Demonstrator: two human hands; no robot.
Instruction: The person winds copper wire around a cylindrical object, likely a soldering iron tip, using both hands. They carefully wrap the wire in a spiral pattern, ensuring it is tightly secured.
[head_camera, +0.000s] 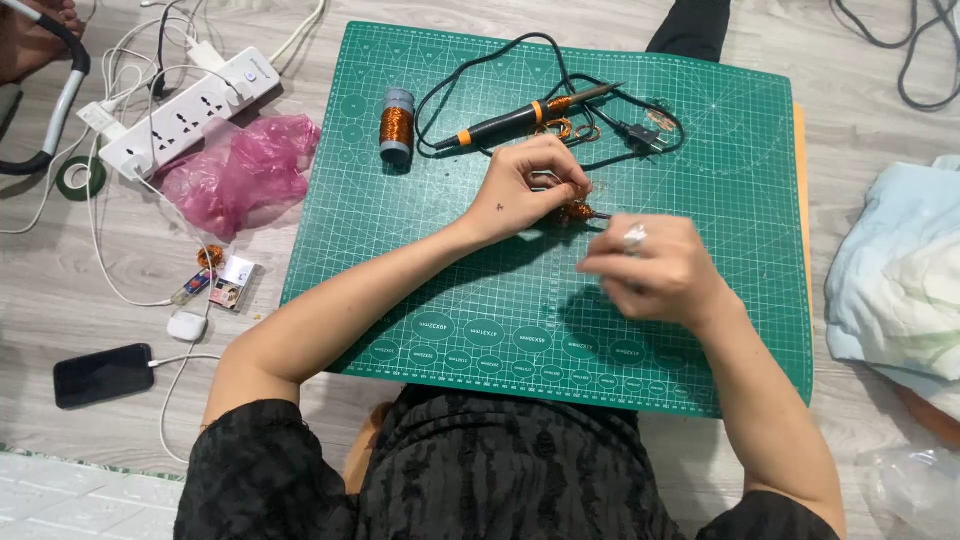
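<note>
While both hands work above the green cutting mat (420, 260), a small copper wire coil (576, 211) sits between them near the mat's middle. Left hand (525, 190): fingers curled together, pinched on the coil from its upper side. Right hand (655, 270): blurred, fingers drawn together just right of the coil; whether they pinch a wire strand cannot be told. A ring shows on one finger of that hand. A thin dark pin or wire end pokes out of the coil toward the right hand.

On the mat, toward its far edge: a spool of copper wire (397, 125) standing upright, well left of the coil. A soldering iron (530, 113) with black handle and orange collar lies tilted just beyond the left hand, its black cord (470, 65) looping across the mat's upper part. A few loose copper loops (565, 128) lie touching or just beside the iron.

Off the mat, left side: a crumpled pink plastic bag (240, 170), a white power strip (190, 110) with white cables, a roll of green tape (80, 177). Nearer the person on that side: a black phone (103, 374) on a white charging lead, a small white case (186, 325). Off the mat's right edge: a pale blue cloth (895, 280). Floor is grey wood plank.
</note>
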